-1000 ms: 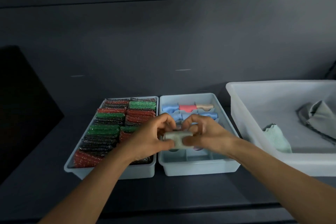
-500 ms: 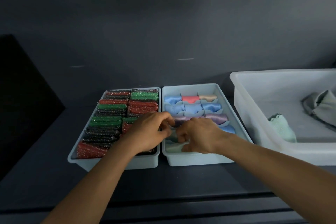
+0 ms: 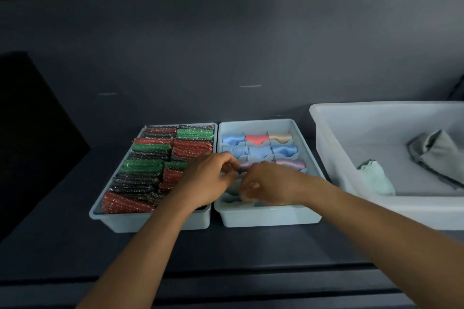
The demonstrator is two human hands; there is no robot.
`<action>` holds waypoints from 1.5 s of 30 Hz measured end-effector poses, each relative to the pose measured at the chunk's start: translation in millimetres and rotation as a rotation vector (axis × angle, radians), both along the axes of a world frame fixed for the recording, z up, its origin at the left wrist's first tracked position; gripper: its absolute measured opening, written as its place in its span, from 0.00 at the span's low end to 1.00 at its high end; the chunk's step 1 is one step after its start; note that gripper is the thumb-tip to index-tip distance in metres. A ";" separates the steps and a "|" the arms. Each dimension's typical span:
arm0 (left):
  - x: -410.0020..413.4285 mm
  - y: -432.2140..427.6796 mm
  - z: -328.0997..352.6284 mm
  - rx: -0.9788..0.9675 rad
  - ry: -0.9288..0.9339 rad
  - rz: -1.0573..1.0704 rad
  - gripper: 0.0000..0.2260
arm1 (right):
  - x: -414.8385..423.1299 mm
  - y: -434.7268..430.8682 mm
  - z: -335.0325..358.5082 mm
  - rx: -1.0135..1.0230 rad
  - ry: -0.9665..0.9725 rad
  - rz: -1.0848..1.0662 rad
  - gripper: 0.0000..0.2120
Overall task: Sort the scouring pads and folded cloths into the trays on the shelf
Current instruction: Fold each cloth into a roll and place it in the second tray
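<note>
Head view: my two forearms come in from the bottom edge of the frame and cross the dark shelf (image 3: 251,253) towards the middle. My left hand (image 3: 208,180) hangs over the seam between the two trays and my right hand (image 3: 266,185) sits just beside it, low in the near part of the divided tray (image 3: 271,218). The fingers of both hands are curled downward. They are blurred and cover what lies beneath, so I cannot tell whether either has hold of anything.

At centre left, the left tray (image 3: 113,221) is packed with scouring pads (image 3: 143,165) standing on edge in red, green and black rows. Touching it on the right, the divided tray holds folded cloths (image 3: 258,150) in its compartments: lilac ones just beyond my knuckles, then a row of blue, then blue, coral and beige in the far row.

At the right of the frame, apart from the trays, a large white bin (image 3: 376,213) contains a mint cloth (image 3: 374,178) against its near wall and a crumpled grey cloth (image 3: 437,153) farther back. A dark wall (image 3: 226,45) fills the upper frame.
</note>
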State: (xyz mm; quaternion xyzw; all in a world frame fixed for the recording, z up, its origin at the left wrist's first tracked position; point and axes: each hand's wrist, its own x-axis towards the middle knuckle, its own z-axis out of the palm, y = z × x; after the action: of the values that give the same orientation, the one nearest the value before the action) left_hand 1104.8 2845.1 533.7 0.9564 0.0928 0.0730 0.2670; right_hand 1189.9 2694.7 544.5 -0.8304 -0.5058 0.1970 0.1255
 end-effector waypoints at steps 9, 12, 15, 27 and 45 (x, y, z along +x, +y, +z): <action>40.9 -68.6 13.9 -0.266 -0.066 -0.109 0.05 | 107.9 -122.0 21.1 0.487 -0.116 -0.656 0.02; 50.8 -86.7 15.5 -0.358 -0.057 -0.120 0.06 | 134.3 -163.0 12.6 -0.017 -0.073 -0.661 0.21; 57.3 -97.1 15.7 -0.472 -0.071 -0.114 0.05 | 138.9 -180.2 -2.3 -0.339 0.021 -0.539 0.21; 58.7 -127.2 16.5 -0.763 -0.271 -0.047 0.09 | 104.4 -161.1 81.9 0.826 0.350 -0.562 0.05; 45.7 -91.6 64.0 -1.280 -0.515 0.199 0.05 | 61.1 -111.8 54.0 0.923 0.308 -0.658 0.13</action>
State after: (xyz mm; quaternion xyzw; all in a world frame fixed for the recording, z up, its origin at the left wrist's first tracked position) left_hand 1150.6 2753.4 597.7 0.5501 0.1386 0.2525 0.7838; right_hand 1251.0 2582.9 598.5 -0.7652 -0.2308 0.0255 0.6005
